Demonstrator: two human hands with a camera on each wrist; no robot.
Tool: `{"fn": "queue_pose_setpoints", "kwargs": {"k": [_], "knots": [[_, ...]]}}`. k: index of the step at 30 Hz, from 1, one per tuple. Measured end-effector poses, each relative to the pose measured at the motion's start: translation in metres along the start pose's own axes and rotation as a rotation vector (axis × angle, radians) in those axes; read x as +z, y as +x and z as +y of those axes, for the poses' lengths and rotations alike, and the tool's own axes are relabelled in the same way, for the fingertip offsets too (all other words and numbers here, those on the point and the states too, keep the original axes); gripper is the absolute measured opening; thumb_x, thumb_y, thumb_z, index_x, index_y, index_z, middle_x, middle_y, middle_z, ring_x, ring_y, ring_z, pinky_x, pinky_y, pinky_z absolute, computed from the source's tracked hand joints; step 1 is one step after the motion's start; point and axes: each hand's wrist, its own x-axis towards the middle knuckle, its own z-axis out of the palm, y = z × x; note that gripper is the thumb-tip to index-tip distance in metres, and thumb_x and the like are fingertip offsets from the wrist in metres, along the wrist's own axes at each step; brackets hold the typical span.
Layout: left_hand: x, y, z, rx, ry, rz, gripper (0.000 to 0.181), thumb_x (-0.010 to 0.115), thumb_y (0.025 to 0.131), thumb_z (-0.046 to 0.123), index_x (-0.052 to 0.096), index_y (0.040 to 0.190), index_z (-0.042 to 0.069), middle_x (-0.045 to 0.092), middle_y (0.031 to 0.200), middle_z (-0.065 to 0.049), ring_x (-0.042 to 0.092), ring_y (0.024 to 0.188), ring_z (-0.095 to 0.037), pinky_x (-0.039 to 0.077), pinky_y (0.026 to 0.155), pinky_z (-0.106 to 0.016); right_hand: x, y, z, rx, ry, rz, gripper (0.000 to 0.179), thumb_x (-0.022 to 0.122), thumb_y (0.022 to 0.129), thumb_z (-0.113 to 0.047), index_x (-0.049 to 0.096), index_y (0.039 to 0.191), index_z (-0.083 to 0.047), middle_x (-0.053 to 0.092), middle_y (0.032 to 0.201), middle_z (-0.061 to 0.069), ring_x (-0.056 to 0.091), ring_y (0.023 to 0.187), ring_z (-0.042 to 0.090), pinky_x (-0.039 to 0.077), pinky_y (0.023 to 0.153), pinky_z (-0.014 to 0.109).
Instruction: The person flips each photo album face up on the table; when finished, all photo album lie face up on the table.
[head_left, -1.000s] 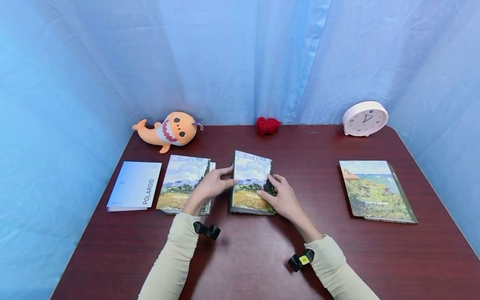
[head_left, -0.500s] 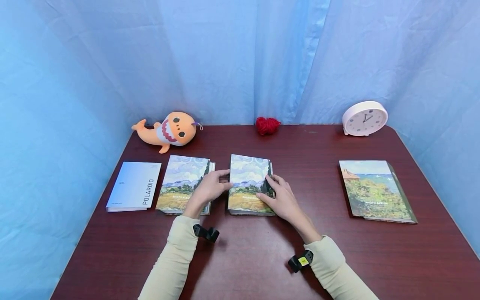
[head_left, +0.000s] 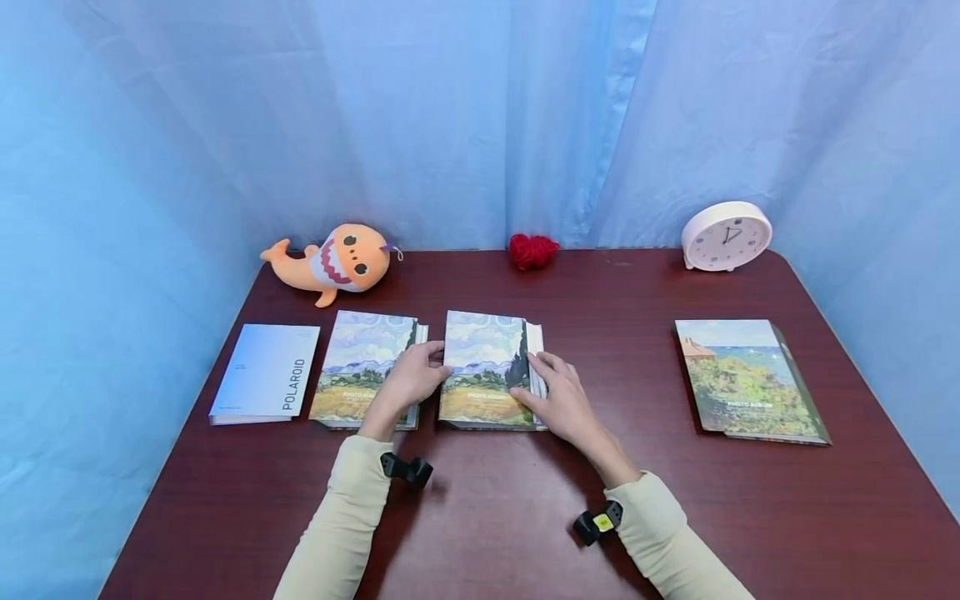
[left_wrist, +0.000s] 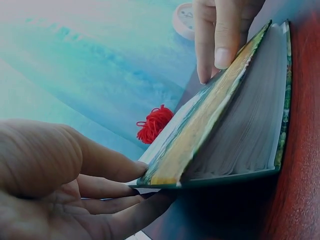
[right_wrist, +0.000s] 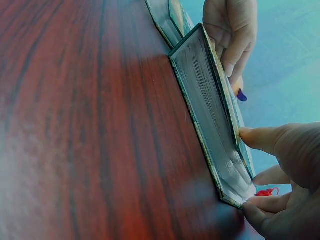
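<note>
A photo album point(head_left: 480, 358) with a painted landscape cover lies at the middle of the table, spine to the left. My left hand point(head_left: 408, 375) holds its spine side, thumb on the front cover and fingers along the spine, as the left wrist view shows. At the opposite side, my right hand point(head_left: 562, 396) holds the album's page edge, thumb point(right_wrist: 257, 137) on the cover and fingers against the pages and back cover. The front cover slants over the pages point(left_wrist: 245, 120). A matching album point(head_left: 367, 346) lies just left, partly hidden by my left hand.
At the far left lies a blue-white Polaroid album point(head_left: 262, 367), with an orange shark plush point(head_left: 352, 258) behind. Red yarn point(head_left: 532, 250) and a white clock point(head_left: 727, 236) stand along the back edge. Another photo album point(head_left: 750, 375) lies on the right of the table point(head_left: 487, 517).
The middle album has shifted left toward the matching one, and its front cover has slid left, exposing more white page edge. Both hands stay on it, the left one moving slightly left.
</note>
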Motion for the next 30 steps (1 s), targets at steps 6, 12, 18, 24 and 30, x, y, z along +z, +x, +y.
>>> {"fn": "queue_pose_setpoints", "kwargs": {"k": [6, 12, 18, 24, 30], "knots": [[0.001, 0.000, -0.004, -0.004, 0.020, 0.009, 0.054, 0.057, 0.096, 0.016, 0.039, 0.145, 0.004, 0.051, 0.139, -0.017, 0.055, 0.122, -0.030, 0.051, 0.093, -0.043, 0.001, -0.001, 0.000, 0.002, 0.010, 0.003, 0.070, 0.070, 0.086, -0.036, 0.044, 0.143, -0.005, 0.040, 0.146, 0.022, 0.036, 0.133, 0.040, 0.034, 0.106, 0.056], [0.001, 0.000, -0.004, -0.028, -0.001, 0.019, 0.059, 0.059, 0.095, 0.023, 0.036, 0.147, 0.004, 0.049, 0.141, -0.018, 0.053, 0.125, -0.031, 0.048, 0.097, -0.046, 0.001, -0.002, 0.003, 0.010, 0.024, 0.013, 0.069, 0.070, 0.086, -0.036, 0.045, 0.142, -0.005, 0.041, 0.145, 0.021, 0.037, 0.132, 0.039, 0.033, 0.107, 0.056], [-0.001, -0.004, 0.002, 0.002, 0.075, 0.084, 0.067, 0.060, 0.094, 0.029, 0.032, 0.148, 0.000, 0.047, 0.142, -0.021, 0.048, 0.129, -0.034, 0.044, 0.101, -0.049, -0.004, -0.003, 0.007, -0.026, 0.052, 0.044, 0.065, 0.071, 0.086, -0.033, 0.049, 0.140, -0.004, 0.045, 0.142, 0.021, 0.043, 0.128, 0.039, 0.035, 0.105, 0.056], [0.002, -0.010, 0.018, 0.072, 0.146, 0.200, 0.064, 0.062, 0.093, 0.029, 0.037, 0.146, 0.003, 0.040, 0.147, -0.020, 0.038, 0.135, -0.036, 0.038, 0.106, -0.052, -0.020, -0.007, 0.018, -0.029, 0.046, 0.067, 0.061, 0.069, 0.087, -0.031, 0.050, 0.139, -0.004, 0.045, 0.141, 0.021, 0.044, 0.129, 0.038, 0.036, 0.104, 0.055], [0.017, -0.008, 0.032, 0.163, 0.063, 0.227, 0.057, 0.064, 0.092, 0.025, 0.044, 0.142, 0.006, 0.049, 0.139, -0.017, 0.055, 0.119, -0.034, 0.048, 0.096, -0.045, -0.051, -0.016, 0.040, -0.019, 0.025, 0.102, 0.061, 0.067, 0.090, -0.030, 0.047, 0.140, -0.002, 0.042, 0.142, 0.024, 0.040, 0.130, 0.041, 0.033, 0.105, 0.058]]}}
